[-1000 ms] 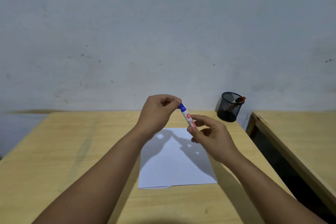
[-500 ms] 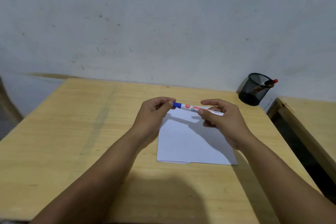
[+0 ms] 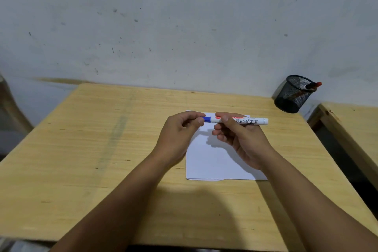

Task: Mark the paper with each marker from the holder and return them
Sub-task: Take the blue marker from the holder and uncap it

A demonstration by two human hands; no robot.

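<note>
Wooden desk [image 3: 102,149] against a scuffed pale wall carries the scene: above the far end of the white paper [image 3: 216,161], the left hand [image 3: 180,131] pinches the blue cap [image 3: 207,119] while the right hand [image 3: 243,139] curls around the white barrel of the blue marker [image 3: 245,120], held level and capped. A hard tug could jerk the nib across fingers or fling the cap off the desk. Beyond the paper's far right corner stands the black mesh holder [image 3: 290,96], one red-tipped marker [image 3: 314,85] leaning inside.

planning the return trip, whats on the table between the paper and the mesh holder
Nothing: the head view shows only bare wooden table between the paper and the mesh holder.
</note>
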